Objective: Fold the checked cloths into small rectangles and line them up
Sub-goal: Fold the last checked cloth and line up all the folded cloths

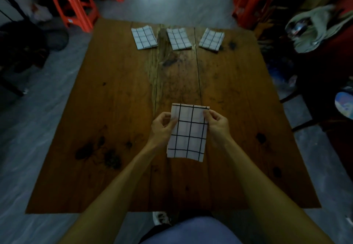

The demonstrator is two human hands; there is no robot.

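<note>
A folded white cloth with black checks (188, 132) is being pinched at its side edges by the left hand (163, 125) and right hand (217, 124) above the brown wooden surface (114, 110), where three folded checked cloths (178, 38) are lying in a row at the far edge.

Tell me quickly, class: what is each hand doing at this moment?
Left hand: closed, pinching the left edge of the folded checked cloth.
Right hand: closed, pinching the same cloth's right edge.
</note>
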